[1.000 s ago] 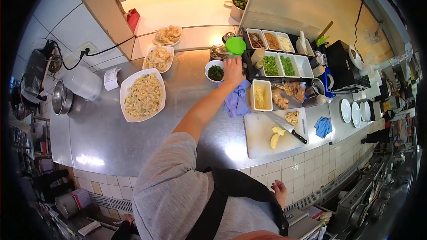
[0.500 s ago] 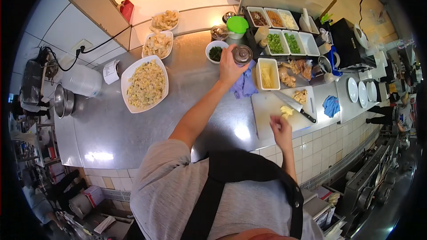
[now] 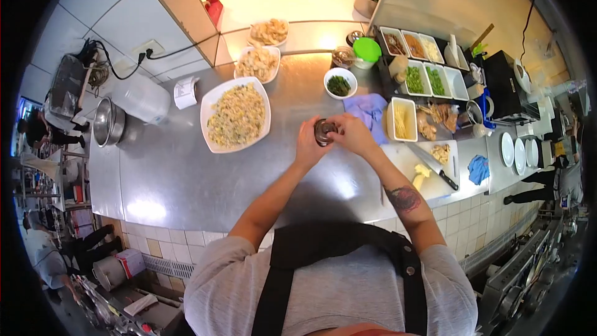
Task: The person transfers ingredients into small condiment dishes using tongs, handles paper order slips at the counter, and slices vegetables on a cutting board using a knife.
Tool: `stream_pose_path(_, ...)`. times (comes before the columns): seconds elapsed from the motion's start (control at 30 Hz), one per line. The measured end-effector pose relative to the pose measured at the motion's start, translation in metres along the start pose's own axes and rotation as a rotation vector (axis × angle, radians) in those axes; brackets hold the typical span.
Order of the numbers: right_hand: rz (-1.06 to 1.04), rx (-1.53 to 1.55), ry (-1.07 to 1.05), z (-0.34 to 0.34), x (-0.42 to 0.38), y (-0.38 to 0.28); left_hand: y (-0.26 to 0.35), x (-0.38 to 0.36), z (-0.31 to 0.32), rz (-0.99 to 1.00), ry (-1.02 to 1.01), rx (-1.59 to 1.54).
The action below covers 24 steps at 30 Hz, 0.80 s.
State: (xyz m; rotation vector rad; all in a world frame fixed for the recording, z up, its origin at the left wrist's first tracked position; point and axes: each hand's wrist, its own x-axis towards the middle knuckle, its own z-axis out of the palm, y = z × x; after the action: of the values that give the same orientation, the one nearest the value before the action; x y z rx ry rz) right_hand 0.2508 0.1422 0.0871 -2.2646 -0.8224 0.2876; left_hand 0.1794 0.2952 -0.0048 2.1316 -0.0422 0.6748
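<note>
A small round jar (image 3: 323, 129) with a dark top is held over the steel counter, in front of my chest. My left hand (image 3: 307, 144) is wrapped around its left side. From the right, my right hand (image 3: 354, 133) grips the jar's top with its fingers. What is inside the jar cannot be made out. Behind it stands a white bowl of chopped dark greens (image 3: 339, 84). A crumpled purple cloth (image 3: 368, 112) lies just past my right hand. To the left sits a large white dish of fried rice (image 3: 236, 118).
Right of my forearm, a knife (image 3: 443, 175) lies on the white cutting board (image 3: 404, 157) beside yellow pieces. A tub of yellow strips (image 3: 402, 119) and trays of chopped greens (image 3: 415, 81) stand behind it. Metal bowls (image 3: 109, 123) are far left. Other people stand at both edges.
My left hand has brought the jar from beside the greens bowl toward my body. My right hand has left the cutting board and taken hold of the jar's top. The view has shifted.
</note>
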Motion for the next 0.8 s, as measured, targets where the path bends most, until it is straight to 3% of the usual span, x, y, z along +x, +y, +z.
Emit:
stream_pose_path(0.17, -0.071, 0.011, 0.247, -0.047, 0.136, 0.026, -0.047, 0.024, 0.002, -0.067, 0.008, -0.077)
stream_pose_path(0.23, -0.078, -0.004, 0.346, -0.078, 0.213, 0.04, -0.046, 0.041, -0.012, -0.151, -0.077, -0.044)
stream_pose_path(0.33, -0.117, -0.323, 0.449, -0.109, 0.343, 0.111, -0.048, 0.04, -0.016, -0.207, -0.123, 0.066)
stream_pose_path(0.47, 0.155, -0.518, 0.32, -0.117, 0.46, 0.185, -0.043, 0.046, -0.011, -0.219, -0.164, 0.219)
stream_pose_path(0.57, 0.306, -0.593, 0.227, -0.107, 0.522, 0.234, -0.051, 0.045, -0.011, -0.237, -0.162, 0.147)
stream_pose_path(0.67, 0.311, -0.532, 0.402, -0.096, 0.568, 0.28, -0.039, 0.059, -0.016, -0.317, -0.231, 0.208)
stream_pose_path(0.8, 0.417, -0.528, 0.31, -0.099, 0.612, 0.338, -0.043, 0.054, -0.014, -0.32, -0.268, 0.223)
